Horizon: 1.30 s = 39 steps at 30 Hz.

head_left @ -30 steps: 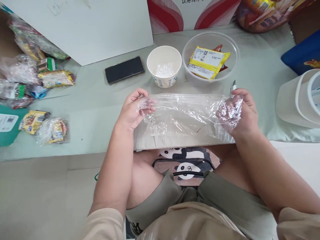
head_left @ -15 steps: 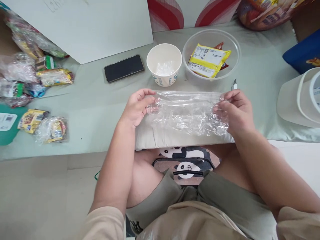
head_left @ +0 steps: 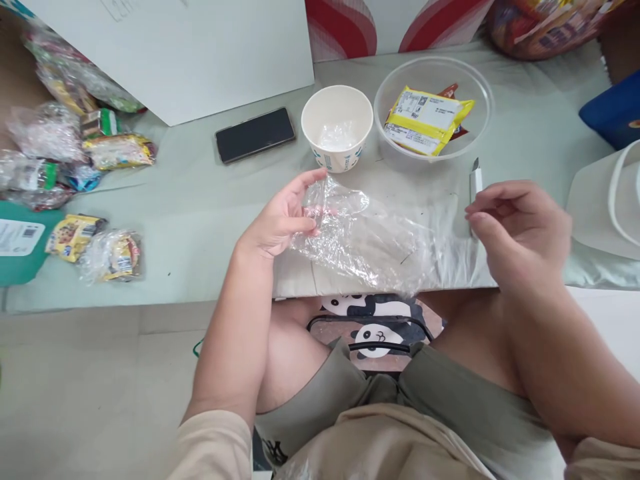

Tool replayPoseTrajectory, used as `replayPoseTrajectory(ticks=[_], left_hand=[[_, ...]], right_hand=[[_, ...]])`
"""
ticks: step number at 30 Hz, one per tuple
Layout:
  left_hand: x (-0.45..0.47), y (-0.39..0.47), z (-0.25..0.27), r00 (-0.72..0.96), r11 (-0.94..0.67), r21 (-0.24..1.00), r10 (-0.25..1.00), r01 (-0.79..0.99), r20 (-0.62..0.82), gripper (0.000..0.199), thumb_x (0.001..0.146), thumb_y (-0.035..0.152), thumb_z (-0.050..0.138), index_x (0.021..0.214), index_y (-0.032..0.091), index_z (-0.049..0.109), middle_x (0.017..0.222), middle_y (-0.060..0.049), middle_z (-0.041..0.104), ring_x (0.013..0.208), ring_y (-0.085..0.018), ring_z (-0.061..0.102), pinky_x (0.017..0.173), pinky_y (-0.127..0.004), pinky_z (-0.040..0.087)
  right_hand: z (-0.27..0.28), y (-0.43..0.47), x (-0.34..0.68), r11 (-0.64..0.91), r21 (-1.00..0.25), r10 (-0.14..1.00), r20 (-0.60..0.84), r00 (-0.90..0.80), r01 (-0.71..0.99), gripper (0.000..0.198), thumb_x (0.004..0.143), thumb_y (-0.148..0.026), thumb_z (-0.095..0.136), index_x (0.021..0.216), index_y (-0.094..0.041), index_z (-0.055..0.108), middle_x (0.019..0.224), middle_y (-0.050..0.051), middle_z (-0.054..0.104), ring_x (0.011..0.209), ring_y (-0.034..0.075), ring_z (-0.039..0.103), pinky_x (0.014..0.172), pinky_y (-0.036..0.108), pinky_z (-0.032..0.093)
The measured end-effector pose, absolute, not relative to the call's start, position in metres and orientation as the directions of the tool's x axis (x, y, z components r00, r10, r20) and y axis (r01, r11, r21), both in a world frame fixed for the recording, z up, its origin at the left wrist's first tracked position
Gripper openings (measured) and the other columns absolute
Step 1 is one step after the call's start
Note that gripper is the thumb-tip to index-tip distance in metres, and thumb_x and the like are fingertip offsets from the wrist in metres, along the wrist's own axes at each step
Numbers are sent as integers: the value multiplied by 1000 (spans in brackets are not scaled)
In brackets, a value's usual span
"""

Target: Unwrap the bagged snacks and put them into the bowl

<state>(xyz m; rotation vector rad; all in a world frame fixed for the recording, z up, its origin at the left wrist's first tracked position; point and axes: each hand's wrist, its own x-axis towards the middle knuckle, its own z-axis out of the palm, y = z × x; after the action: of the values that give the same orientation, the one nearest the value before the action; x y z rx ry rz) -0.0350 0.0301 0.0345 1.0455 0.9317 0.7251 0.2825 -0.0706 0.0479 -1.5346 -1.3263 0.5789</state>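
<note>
Evidently a handling step: the left hand (head_left: 285,217) pinches clear plastic (head_left: 373,243) over the worktop (head_left: 195,220); the right hand (head_left: 525,233), beside the knife (head_left: 477,181), has a narrow grip, its contents unclear. Spreading the plastic would seemingly call for pinching its loose end.

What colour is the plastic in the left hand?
The plastic is clear and see-through, best seen in the head view.
</note>
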Motion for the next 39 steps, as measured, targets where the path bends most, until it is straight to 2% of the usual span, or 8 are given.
replayPoseTrajectory(ticks=[4,7,12,16,22,27,31,39], left_hand=[[-30,26,40,555,370,928,782,-49,-283,79,50,15,91,126,32,72,160,-9,50,100,-31,78,46,-24,56],[-23,24,41,658,407,913,686,6,-310,76,54,13,90,126,32,71,159,-10,52,100,-29,78,45,-21,55],[-19,27,40,681,393,916,651,75,-335,81,52,3,86,125,33,70,139,-11,65,87,-23,77,45,-21,52],[-23,35,34,469,361,928,807,91,-360,78,57,0,83,126,31,68,119,-8,69,85,-21,75,50,-21,53],[-26,45,22,73,247,967,968,-67,-242,40,73,16,79,110,27,67,121,-6,71,109,-23,75,76,-27,62],[-8,26,23,327,468,852,864,-237,-384,43,81,59,76,102,22,69,122,-14,77,122,-28,73,96,-37,62],[8,11,24,517,594,799,714,-91,-472,38,71,38,89,99,18,71,105,-11,81,93,-22,80,78,-31,64],[8,10,25,518,374,915,758,152,-395,29,90,24,71,118,19,65,72,0,76,60,-13,72,54,-20,53]], right_hand=[[59,-47,262,44,-956,998,31,-51,290,38,78,-40,82,110,-27,68,116,6,74,111,25,70,105,48,57],[46,-30,244,-166,-965,930,-222,-291,205,60,75,-44,85,128,-24,63,124,12,74,106,25,73,90,44,64],[35,-34,234,-302,-899,765,-427,-482,317,18,85,-36,74,94,-20,72,65,-1,69,52,10,58,46,22,46],[42,-39,246,-288,-895,798,-421,-432,341,24,85,-40,74,73,-19,69,52,-4,58,42,6,42,39,21,29],[45,-36,253,-286,-899,884,-381,-270,333,30,81,-42,76,67,-20,63,52,-2,57,47,10,48,47,25,40],[36,-34,248,-206,-959,970,-227,-90,192,27,81,-43,77,72,-23,62,58,-2,61,47,11,52,47,27,45],[30,-34,248,-164,-979,986,-160,42,118,23,83,-42,75,84,-24,61,62,-2,67,49,13,60,50,29,50],[31,-38,249,-223,-955,970,-238,-58,195,16,85,-36,75,92,-22,70,54,-5,58,45,10,54,45,24,42]])
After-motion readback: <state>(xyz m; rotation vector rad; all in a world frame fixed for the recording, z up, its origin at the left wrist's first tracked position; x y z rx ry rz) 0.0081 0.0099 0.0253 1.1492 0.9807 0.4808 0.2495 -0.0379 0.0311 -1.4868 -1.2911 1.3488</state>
